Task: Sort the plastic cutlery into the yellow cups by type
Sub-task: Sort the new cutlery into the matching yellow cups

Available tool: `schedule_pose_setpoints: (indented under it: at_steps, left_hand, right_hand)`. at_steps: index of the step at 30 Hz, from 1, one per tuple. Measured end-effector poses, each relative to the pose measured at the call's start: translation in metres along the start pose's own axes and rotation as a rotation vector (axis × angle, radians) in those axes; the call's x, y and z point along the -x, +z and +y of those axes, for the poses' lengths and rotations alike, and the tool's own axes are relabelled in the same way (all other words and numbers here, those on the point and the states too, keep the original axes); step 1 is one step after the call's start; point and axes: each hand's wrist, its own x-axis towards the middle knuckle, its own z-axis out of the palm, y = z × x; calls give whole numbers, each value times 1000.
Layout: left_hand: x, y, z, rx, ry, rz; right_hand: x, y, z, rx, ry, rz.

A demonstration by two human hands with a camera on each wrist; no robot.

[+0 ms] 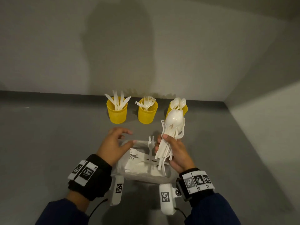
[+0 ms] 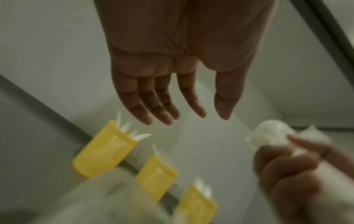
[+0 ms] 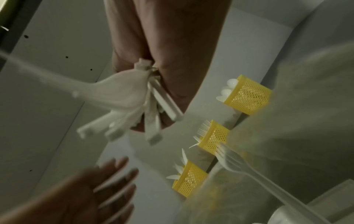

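Three yellow mesh cups stand in a row near the back wall: the left cup [image 1: 116, 112] holds knives, the middle cup [image 1: 147, 112] holds forks, the right cup [image 1: 184, 108] holds spoons. My right hand [image 1: 176, 152] grips a bundle of white cutlery [image 1: 172, 135], spoon bowls uppermost, in front of the right cup. My left hand [image 1: 113, 146] hovers empty with relaxed fingers above a clear plastic bag [image 1: 146, 169] of more cutlery. One fork [image 1: 151, 146] sticks up from the bag. In the left wrist view the left hand [image 2: 172, 103] shows its straight fingers.
The grey tabletop [image 1: 56, 140] runs to a wall at the back and a side wall [image 1: 267, 119] on the right. Two white tagged blocks [image 1: 166, 198] hang beneath my wrists near the bag.
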Motion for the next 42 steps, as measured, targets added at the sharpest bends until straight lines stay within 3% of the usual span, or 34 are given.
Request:
schedule_pose_setpoints:
  at_steps: [3, 7, 17, 20, 28, 33, 37, 42]
  left_hand:
    - [-2, 16, 40, 202, 0, -75]
    - [-10, 45, 58, 317, -90, -184]
    - [-36, 71, 76, 468, -240, -119]
    - [-48, 81, 82, 471, -262, -84]
    - [-86, 114, 98, 469, -275, -175]
    - [-108, 136, 115, 449, -230, -216]
    - [-137, 146, 126, 486, -255, -131]
    - [-192, 166, 115, 538, -326, 127]
  right_hand:
    - [-2, -3, -2, 15, 23, -17]
    - [-7, -13, -1, 109, 81, -42]
    - [-25, -41, -25, 200, 56, -172]
    - [-36, -47, -33, 193, 26, -175]
    - [-58, -84, -57, 202, -1, -162]
    - [-67, -114, -77, 202, 2, -60]
    - [-77, -142, -90, 181, 22, 63]
    - [-88, -164, -104, 165, 21, 92]
